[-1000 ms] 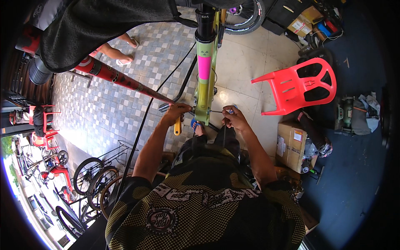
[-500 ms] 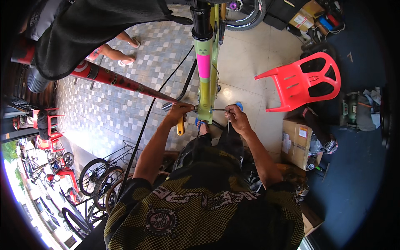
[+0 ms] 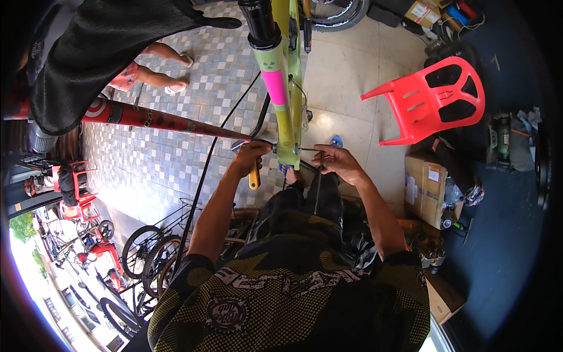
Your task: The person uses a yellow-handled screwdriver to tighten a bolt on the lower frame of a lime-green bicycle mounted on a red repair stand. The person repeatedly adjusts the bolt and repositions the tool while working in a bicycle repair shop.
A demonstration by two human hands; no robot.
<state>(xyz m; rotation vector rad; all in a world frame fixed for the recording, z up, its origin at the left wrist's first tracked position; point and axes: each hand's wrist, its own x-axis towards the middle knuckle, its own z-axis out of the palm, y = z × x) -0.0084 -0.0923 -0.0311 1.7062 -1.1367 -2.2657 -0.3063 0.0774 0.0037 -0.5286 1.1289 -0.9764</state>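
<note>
My left hand [image 3: 247,158] is closed at the left of the lower end of a lime-green bicycle frame part [image 3: 286,132], round a tool with a yellow handle [image 3: 254,178] hanging below it; its working end is hidden. My right hand [image 3: 337,161] pinches a thin metal rod tool [image 3: 306,149] that runs horizontally into the same end from the right. A second thin dark rod [image 3: 318,196] hangs down below my right fingers. A red tube [image 3: 158,117] meets the work from the upper left, and a black cloth [image 3: 99,53] drapes over it.
Another person's legs [image 3: 152,75] stand on the tiled floor behind the tube. A red plastic chair [image 3: 419,105] lies at right beside a cardboard box [image 3: 423,188]. Bicycles [image 3: 141,252] stand at lower left, with red chairs [image 3: 79,210] behind. More boxes [image 3: 422,12] sit at upper right.
The view has shifted, so the upper end of the green part now appears further left. My right hand's fingers have moved slightly on the thin tool; both hands remain at the same end.
</note>
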